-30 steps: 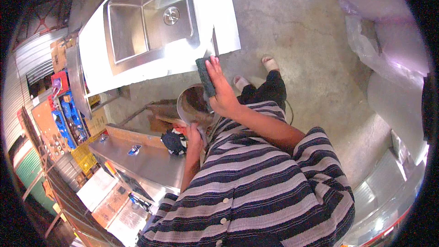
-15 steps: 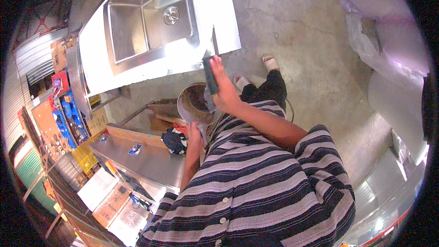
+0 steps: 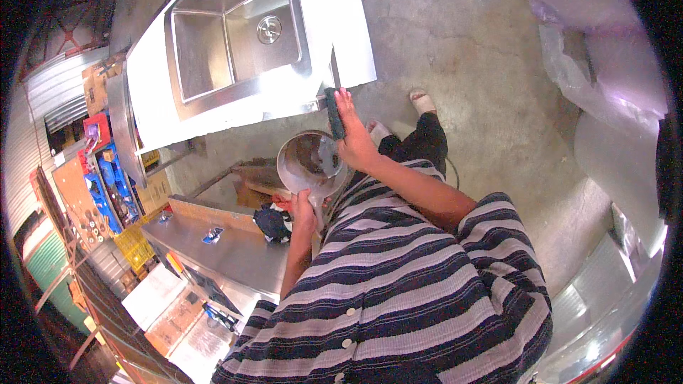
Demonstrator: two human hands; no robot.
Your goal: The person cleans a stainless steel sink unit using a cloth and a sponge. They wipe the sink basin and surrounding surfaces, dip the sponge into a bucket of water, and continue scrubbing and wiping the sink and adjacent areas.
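My right hand (image 3: 356,139) holds a dark green scouring pad (image 3: 334,115), with its fingers laid along the pad. The pad's far end is at the near corner of a white counter (image 3: 235,115) fitted with a stainless steel sink (image 3: 206,64). Whether it touches the counter edge, I cannot tell. My left hand (image 3: 304,212) is closed on the near side of a round, pale dipper-like container (image 3: 287,171), beside a whitish handle-like part. Brownish and whitish patches show inside the container, just left of the pad.
A steel-topped bench (image 3: 235,252) stands at left, with a dark cloth bundle (image 3: 272,223) at its end. Beyond are blue bins (image 3: 110,171) and a yellow crate (image 3: 134,247). Large plastic-wrapped sheets (image 3: 612,99) stand at right. My feet are on the concrete floor (image 3: 469,50).
My right hand and the pad have shifted slightly right, away from the container. More of the container's inside shows now. My left hand keeps its hold.
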